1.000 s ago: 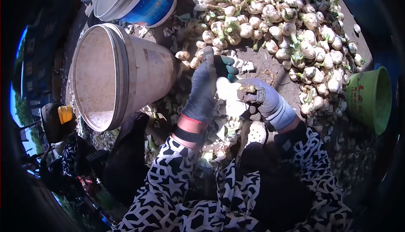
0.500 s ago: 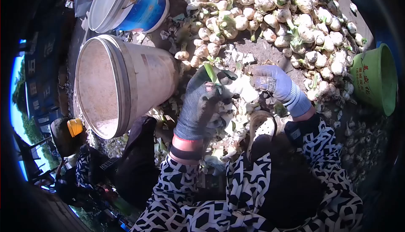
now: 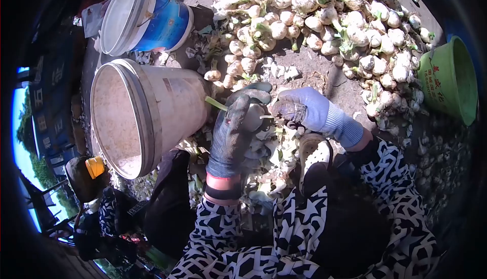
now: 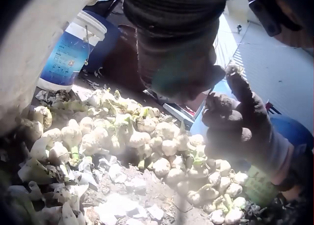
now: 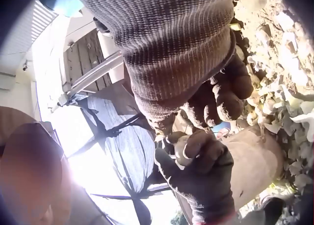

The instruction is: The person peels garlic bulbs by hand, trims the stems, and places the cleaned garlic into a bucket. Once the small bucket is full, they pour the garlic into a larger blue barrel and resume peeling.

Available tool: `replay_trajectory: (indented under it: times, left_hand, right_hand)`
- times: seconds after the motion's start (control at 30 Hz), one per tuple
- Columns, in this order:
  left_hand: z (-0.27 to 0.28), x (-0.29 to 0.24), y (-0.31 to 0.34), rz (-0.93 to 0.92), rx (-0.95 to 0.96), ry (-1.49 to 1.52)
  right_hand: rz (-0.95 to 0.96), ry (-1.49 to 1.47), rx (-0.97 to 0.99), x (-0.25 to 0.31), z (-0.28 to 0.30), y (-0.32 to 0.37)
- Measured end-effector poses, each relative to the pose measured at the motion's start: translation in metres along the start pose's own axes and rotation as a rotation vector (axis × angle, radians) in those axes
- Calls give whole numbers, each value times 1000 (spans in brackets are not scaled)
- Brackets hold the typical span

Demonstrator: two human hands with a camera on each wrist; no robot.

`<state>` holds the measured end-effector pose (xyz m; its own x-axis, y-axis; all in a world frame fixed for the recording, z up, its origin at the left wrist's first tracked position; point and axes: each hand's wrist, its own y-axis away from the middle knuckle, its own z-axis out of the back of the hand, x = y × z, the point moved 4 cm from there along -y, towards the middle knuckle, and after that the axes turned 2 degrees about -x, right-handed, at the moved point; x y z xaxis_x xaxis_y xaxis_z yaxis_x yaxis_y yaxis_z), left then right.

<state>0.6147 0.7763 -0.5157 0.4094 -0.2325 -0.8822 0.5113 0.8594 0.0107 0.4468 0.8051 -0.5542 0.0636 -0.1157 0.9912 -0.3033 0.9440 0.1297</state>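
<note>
My left hand [image 3: 236,127], in a dark grey work glove, grips a garlic bulb [image 3: 253,118] in the head view. The bulb's green stem [image 3: 217,103] sticks out to the left past the thumb, and a thin pale strip [image 3: 266,117] shows at its right side. Just right of it is my right hand [image 3: 307,109], in a pale, soiled glove, fingers curled and fingertips close to the strip. In the left wrist view the right hand [image 4: 240,117] has its thumb raised above bent fingers. Both hands [image 5: 196,166] overlap in the right wrist view, hiding the bulb.
A large heap of garlic bulbs [image 3: 350,30] lies ahead. At left, a dirty white bucket [image 3: 172,96] and a blue-and-white bucket [image 3: 170,23] lie tipped. A green bucket [image 3: 444,79] is at right. Peeled skins [image 3: 266,180] cover the ground beside a pale shoe [image 3: 313,152].
The right hand moved away from the bulb, then came back close to the left hand. The stem in the left hand swung from pointing up to pointing left. The head view has shifted slightly.
</note>
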Motion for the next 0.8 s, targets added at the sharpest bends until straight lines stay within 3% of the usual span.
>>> replay_trajectory:
  times: [0.03,0.07,0.13,0.2,0.27,0.3,0.33,0.4,0.47,0.5,0.6,0.63,0.67,0.73,0.77,0.8]
  left_hand:
    - [-1,-11,-1,54,8,88]
    - [-3,-19,-1,111,14,175]
    - [-3,1,8,98,10,259]
    - [-2,6,10,86,-2,341]
    - [2,-23,0,-218,-38,76]
    - [-3,-24,0,88,10,438]
    - [-9,-15,1,75,-40,413]
    - [-2,-18,7,-135,-5,105]
    - [-4,-8,6,102,-55,396]
    - [-2,-7,8,104,-56,398]
    - [7,-1,15,216,-3,319]
    - [9,-3,13,121,-3,64]
    - [-2,2,6,266,-72,813]
    - [0,-4,7,-7,-185,476]
    - [4,-4,7,-10,-191,470]
    - [6,-5,5,148,-138,651]
  right_hand:
    - [46,136,16,4,1,-10]
    - [-49,76,78,3,-2,-16]
    - [78,155,130,5,-7,-25]
    - [-4,103,133,1,-13,-28]
    - [55,327,137,0,-14,-30]
    - [19,350,152,-4,-14,-28]
    - [15,344,150,-8,-16,-25]
    - [-53,277,116,-11,-16,-18]
    - [-138,192,117,-3,-17,-9]
    - [-185,117,101,3,-16,-5]
    - [-162,43,71,0,-17,3]
    - [-233,-45,53,-2,-16,4]
    - [-302,-133,35,-5,-15,6]
    - [-271,-135,10,-14,-17,9]
    - [-295,-256,15,-16,-21,12]
    - [-323,-376,19,-13,-25,13]
